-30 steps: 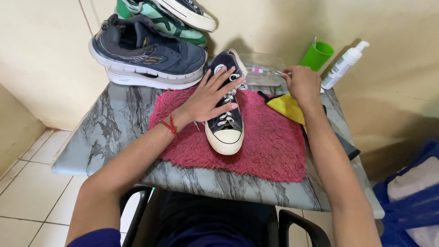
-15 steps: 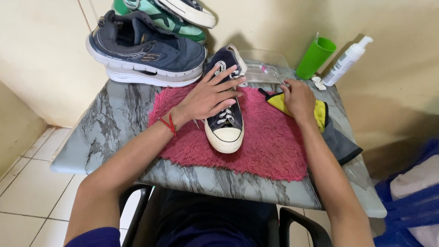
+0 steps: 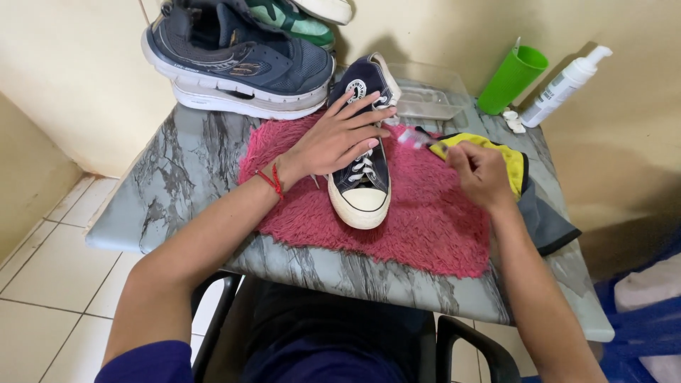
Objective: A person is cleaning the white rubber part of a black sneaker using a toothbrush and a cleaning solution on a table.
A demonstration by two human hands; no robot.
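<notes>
The left hand is pressing flat and open on the sneaker while the right hand is clenching a toothbrush, bringing it toward the shoe for scrubbing.

Navy canvas sneaker w/ white laces, white rubber toe cap: upright on pink shaggy mat, toe twd near edge of marble table, heel twd far edge. Toothbrush, clear handle, pink-white head, held over mat just right of sneaker.
</notes>
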